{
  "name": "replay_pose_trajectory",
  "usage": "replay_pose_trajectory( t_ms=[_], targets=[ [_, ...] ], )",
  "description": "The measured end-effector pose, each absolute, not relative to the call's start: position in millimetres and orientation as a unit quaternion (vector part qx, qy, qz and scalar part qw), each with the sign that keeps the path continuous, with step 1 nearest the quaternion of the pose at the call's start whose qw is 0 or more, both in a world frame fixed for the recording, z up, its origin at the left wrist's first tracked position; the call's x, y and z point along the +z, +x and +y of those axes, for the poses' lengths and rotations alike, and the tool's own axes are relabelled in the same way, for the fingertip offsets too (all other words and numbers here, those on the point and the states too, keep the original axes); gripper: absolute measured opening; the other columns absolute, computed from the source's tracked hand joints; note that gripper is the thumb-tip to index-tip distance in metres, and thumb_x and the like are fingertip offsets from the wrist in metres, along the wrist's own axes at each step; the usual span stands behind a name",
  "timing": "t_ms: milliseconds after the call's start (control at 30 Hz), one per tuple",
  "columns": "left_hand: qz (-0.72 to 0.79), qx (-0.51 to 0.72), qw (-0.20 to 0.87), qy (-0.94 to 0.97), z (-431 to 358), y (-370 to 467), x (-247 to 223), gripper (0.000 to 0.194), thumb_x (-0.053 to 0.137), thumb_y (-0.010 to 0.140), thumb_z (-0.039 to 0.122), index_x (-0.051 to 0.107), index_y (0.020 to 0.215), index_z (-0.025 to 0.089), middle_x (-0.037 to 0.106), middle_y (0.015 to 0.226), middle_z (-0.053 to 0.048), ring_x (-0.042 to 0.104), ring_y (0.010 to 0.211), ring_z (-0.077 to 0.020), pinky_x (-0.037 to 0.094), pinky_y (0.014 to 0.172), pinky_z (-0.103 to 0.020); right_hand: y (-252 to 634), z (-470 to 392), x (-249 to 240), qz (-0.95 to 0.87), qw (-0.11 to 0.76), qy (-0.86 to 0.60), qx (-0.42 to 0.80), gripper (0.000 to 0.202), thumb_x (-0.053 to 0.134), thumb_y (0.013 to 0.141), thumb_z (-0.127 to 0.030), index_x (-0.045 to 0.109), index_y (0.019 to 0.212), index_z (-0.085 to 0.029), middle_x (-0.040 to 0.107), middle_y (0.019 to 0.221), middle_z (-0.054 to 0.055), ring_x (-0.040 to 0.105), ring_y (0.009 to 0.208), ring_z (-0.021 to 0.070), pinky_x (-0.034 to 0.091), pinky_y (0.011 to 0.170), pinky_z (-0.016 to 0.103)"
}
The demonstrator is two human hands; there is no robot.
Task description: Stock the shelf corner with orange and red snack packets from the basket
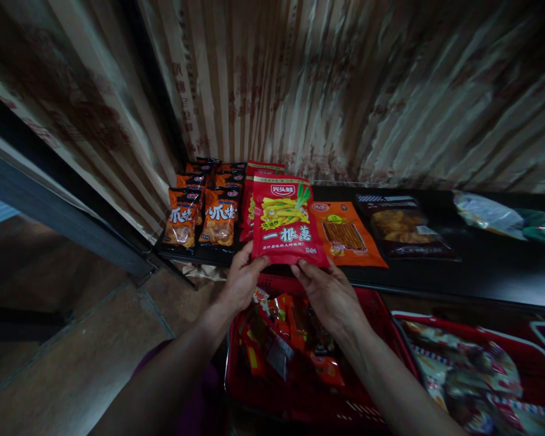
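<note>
A red snack bag with yellow sticks and a green onion pictured on it (285,223) is held at its bottom edge by both hands. My left hand (245,275) pinches the lower left corner, thumb on top. My right hand (324,290) grips the bottom edge towards the right, thumb on top. Behind the bag, other red bags (266,166) stand partly hidden. Black-and-orange packets (219,219) stand in rows to the left. On the right an orange bag (345,235) lies on the black shelf (418,277).
A dark bag (399,224) and pale plastic packets (488,213) lie further right on the shelf. Below are a red basket of snacks (376,309) and another red basket (476,332) with packets. A metal frame (95,212) stands left; pleated curtain (345,91) hangs behind.
</note>
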State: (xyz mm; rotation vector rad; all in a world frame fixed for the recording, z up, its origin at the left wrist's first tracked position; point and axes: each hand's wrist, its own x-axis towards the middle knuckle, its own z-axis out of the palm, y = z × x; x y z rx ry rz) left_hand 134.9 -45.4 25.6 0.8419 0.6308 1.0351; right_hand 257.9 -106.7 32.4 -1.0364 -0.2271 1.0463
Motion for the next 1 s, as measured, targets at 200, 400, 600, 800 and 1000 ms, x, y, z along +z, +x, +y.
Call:
replay_pose_trajectory(
  t_ms=[200,400,600,800,1000],
  targets=[
    [0.289,0.471,0.738,0.386,-44.9,136.4,20.3,0.028,0.068,0.069,0.024,0.065,0.095,0.017,0.071,0.091,-0.003,0.063,0.087,-0.0177,0.046,0.087,-0.033,256.9,-106.2,34.5,-0.079,0.731,-0.475,0.483,0.038,0.090,0.037,-0.018,0.067,0.067,-0.019,0.071,0.069,-0.003,0.064,0.066,0.0101,0.058,0.067,0.023],
    [0.296,0.468,0.733,0.394,-45.9,137.7,14.6,0.028,0.065,0.069,0.021,0.066,0.097,0.016,0.072,0.094,-0.003,0.064,0.087,-0.0181,0.048,0.085,-0.033,261.6,-106.9,35.1,-0.086,0.723,-0.477,0.492,0.034,0.089,0.044,-0.027,0.068,0.069,-0.020,0.071,0.071,-0.003,0.065,0.070,0.0135,0.059,0.066,0.028],
    [0.318,0.470,0.722,0.395,-47.3,135.4,13.9,0.028,0.062,0.068,0.015,0.066,0.096,0.016,0.073,0.093,-0.003,0.065,0.086,-0.0177,0.050,0.081,-0.031,270.2,-108.6,32.2,-0.112,0.706,-0.480,0.509,0.036,0.091,0.043,-0.028,0.070,0.071,-0.023,0.072,0.076,-0.003,0.065,0.071,0.0116,0.059,0.071,0.026],
    [0.328,0.469,0.750,0.332,-41.4,128.3,22.8,0.035,0.073,0.065,0.024,0.066,0.099,0.016,0.073,0.091,-0.005,0.067,0.084,-0.0187,0.051,0.082,-0.033,269.0,-110.6,26.4,-0.128,0.681,-0.514,0.506,0.040,0.091,0.041,-0.030,0.073,0.076,-0.024,0.073,0.076,-0.003,0.065,0.067,0.0112,0.058,0.066,0.023],
    [0.364,0.479,0.723,0.340,-32.2,126.8,19.7,0.044,0.077,0.065,0.043,0.067,0.097,0.015,0.073,0.088,-0.007,0.067,0.077,-0.0197,0.053,0.077,-0.035,266.7,-113.3,25.7,-0.134,0.642,-0.518,0.548,0.041,0.092,0.037,-0.030,0.074,0.073,-0.020,0.074,0.073,-0.001,0.065,0.063,0.0112,0.057,0.062,0.021]
  ],
)
